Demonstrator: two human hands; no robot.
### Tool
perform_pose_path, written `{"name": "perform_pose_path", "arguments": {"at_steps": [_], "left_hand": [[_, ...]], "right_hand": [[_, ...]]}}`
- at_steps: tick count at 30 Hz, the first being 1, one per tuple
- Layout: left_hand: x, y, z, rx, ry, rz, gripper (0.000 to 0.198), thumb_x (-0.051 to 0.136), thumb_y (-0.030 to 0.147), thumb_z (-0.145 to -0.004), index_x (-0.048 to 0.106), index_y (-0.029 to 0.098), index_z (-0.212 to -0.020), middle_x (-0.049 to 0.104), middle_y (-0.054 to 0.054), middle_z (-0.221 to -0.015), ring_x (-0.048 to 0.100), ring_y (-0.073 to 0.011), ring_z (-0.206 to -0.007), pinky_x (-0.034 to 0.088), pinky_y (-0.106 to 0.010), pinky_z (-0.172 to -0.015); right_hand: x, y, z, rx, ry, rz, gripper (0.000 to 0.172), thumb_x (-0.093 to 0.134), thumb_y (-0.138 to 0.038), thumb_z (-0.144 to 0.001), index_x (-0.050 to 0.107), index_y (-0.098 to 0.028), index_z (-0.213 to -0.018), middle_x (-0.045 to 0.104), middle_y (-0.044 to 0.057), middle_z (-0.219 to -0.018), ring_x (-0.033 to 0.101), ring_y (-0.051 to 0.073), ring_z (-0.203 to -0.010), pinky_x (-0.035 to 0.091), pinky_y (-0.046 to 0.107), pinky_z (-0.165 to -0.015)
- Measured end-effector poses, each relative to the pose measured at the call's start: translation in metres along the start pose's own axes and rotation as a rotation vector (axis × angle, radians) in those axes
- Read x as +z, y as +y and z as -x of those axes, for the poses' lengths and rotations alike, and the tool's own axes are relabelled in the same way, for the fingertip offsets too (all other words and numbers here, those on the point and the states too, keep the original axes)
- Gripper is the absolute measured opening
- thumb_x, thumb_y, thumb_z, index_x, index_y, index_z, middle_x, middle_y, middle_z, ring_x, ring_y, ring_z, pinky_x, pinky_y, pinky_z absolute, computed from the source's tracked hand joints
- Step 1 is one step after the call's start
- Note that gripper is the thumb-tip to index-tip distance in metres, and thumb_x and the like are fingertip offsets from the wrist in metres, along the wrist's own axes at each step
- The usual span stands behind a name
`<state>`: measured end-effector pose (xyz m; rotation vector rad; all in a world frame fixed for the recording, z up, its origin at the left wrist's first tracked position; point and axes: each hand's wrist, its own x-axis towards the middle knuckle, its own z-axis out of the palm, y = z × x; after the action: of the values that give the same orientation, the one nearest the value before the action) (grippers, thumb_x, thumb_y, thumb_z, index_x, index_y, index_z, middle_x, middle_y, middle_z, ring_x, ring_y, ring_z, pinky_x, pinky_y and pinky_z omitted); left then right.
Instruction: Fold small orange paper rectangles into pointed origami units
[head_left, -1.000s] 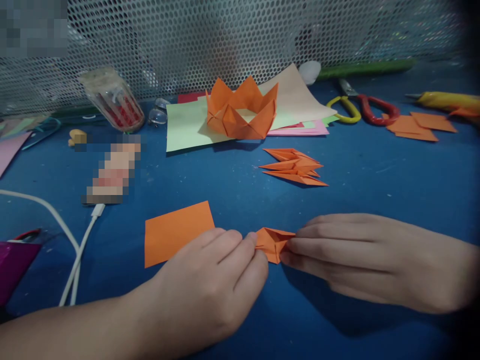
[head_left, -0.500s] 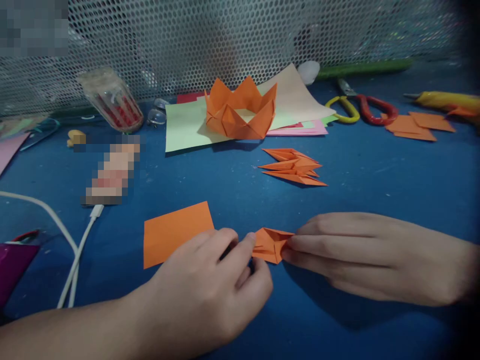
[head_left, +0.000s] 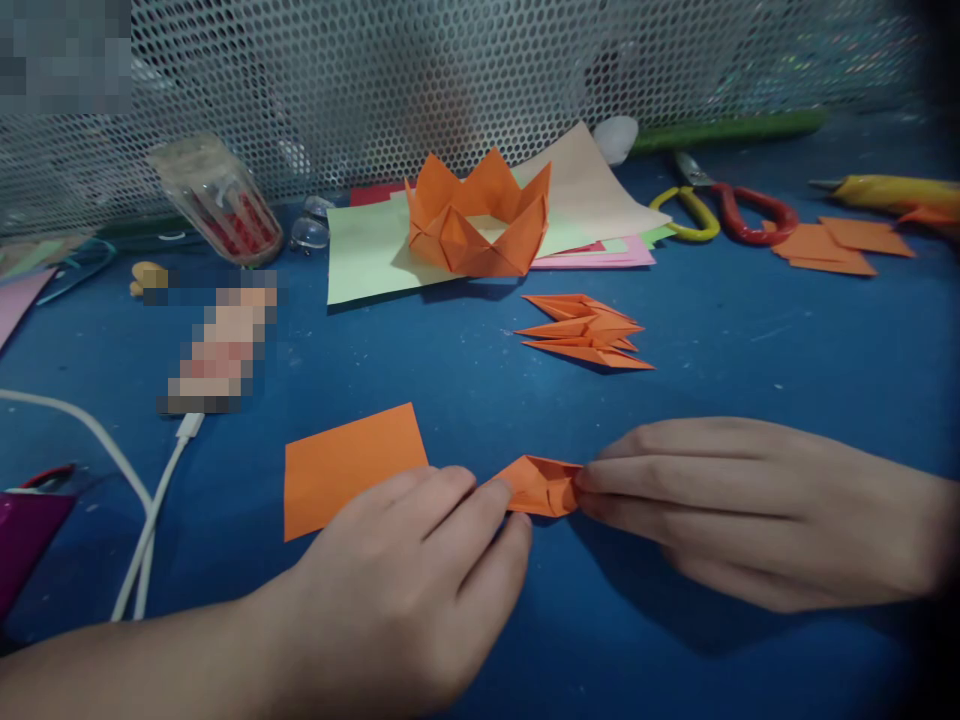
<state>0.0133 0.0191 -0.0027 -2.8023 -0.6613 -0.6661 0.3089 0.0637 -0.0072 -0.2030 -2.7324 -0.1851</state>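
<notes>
A small folded piece of orange paper (head_left: 545, 488) lies on the blue tabletop between my hands, its creased flaps partly raised. My left hand (head_left: 420, 570) pinches its left end with thumb and forefinger. At its right end, the fingertips of my right hand (head_left: 697, 505) are pressed together on the paper; the thumb there is hidden. A flat orange sheet (head_left: 349, 465) rests just beyond my left hand, which covers its lower right corner. Farther back lie several pointed folded orange pieces (head_left: 589, 330), side by side and overlapping.
An orange paper crown (head_left: 480, 235) stands on stacked coloured sheets (head_left: 364, 250). Behind are a jar (head_left: 225, 205), scissors (head_left: 754, 215), a yellow-handled tool (head_left: 900, 195) and orange squares (head_left: 821, 248). A white cable (head_left: 161, 500) runs along the left. A perforated screen (head_left: 360, 90) borders the back.
My left thumb and forefinger have shifted slightly on the paper's left end, and its lower edge now lies flatter. My right hand keeps its hold. The view has moved a little.
</notes>
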Motion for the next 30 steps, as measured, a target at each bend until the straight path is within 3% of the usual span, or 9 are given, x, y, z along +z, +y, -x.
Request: {"name": "perform_pose_path", "arguments": {"at_steps": [6,10,14,20,24,27,30], "left_hand": [[0.001,-0.001,0.0,-0.007,-0.003,0.016,0.049,0.038,0.006,-0.123,0.085,0.013,-0.109,0.091,-0.007,-0.103,0.082,-0.0235,-0.085,0.068,-0.035,-0.081],[0.003,-0.001,0.001,-0.009,-0.004,0.024,0.048,0.037,0.007,-0.124,0.084,0.01,-0.113,0.091,-0.008,-0.103,0.083,-0.0221,-0.086,0.068,-0.033,-0.084],[0.003,0.0,0.001,-0.033,0.012,0.029,0.048,0.038,0.005,-0.123,0.084,0.01,-0.11,0.089,-0.007,-0.097,0.082,-0.0229,-0.085,0.068,-0.034,-0.085],[0.002,0.003,-0.002,-0.054,-0.025,0.02,0.05,0.037,0.003,-0.122,0.085,0.008,-0.108,0.089,-0.009,-0.1,0.08,-0.0236,-0.089,0.066,-0.034,-0.086],[0.002,0.004,0.001,-0.021,-0.056,0.015,0.049,0.039,0.002,-0.122,0.086,0.007,-0.11,0.088,-0.007,-0.097,0.077,-0.0239,-0.086,0.064,-0.037,-0.082],[-0.004,0.006,0.002,0.023,-0.09,-0.023,0.051,0.036,-0.001,-0.121,0.086,0.005,-0.117,0.089,-0.008,-0.1,0.077,-0.023,-0.089,0.062,-0.036,-0.088],[-0.011,0.01,0.002,0.049,-0.13,-0.087,0.053,0.034,-0.003,-0.121,0.086,0.006,-0.121,0.09,-0.009,-0.107,0.078,-0.0218,-0.094,0.061,-0.034,-0.089]], "right_hand": [[0.009,0.0,0.005,0.075,-0.007,-0.138,0.053,0.029,-0.014,-0.124,0.081,-0.02,-0.131,0.09,0.006,-0.101,0.087,0.017,-0.091,0.068,0.025,-0.097],[0.007,0.0,0.005,0.084,-0.054,-0.206,0.048,0.04,-0.008,-0.117,0.083,-0.026,-0.128,0.091,0.005,-0.107,0.088,0.02,-0.095,0.07,0.027,-0.097],[0.007,-0.006,0.001,0.108,-0.028,-0.179,0.048,0.037,-0.007,-0.118,0.082,-0.021,-0.119,0.09,0.006,-0.107,0.086,0.018,-0.098,0.068,0.024,-0.099],[0.008,-0.013,-0.001,0.181,-0.02,-0.189,0.046,0.038,-0.008,-0.119,0.08,-0.023,-0.108,0.087,0.006,-0.099,0.08,0.019,-0.083,0.068,0.029,-0.073],[0.009,-0.012,0.005,0.218,0.041,-0.249,0.036,0.046,-0.002,-0.11,0.074,-0.024,-0.116,0.088,0.005,-0.103,0.085,0.018,-0.092,0.07,0.025,-0.087],[0.017,-0.018,0.005,0.397,0.16,-0.336,0.037,0.049,-0.003,-0.107,0.069,-0.028,-0.125,0.087,0.005,-0.113,0.087,0.017,-0.1,0.07,0.023,-0.093],[0.024,-0.026,-0.002,0.635,0.249,-0.286,0.035,0.052,-0.011,-0.112,0.075,-0.03,-0.131,0.087,0.005,-0.116,0.088,0.02,-0.102,0.072,0.025,-0.085]]}}
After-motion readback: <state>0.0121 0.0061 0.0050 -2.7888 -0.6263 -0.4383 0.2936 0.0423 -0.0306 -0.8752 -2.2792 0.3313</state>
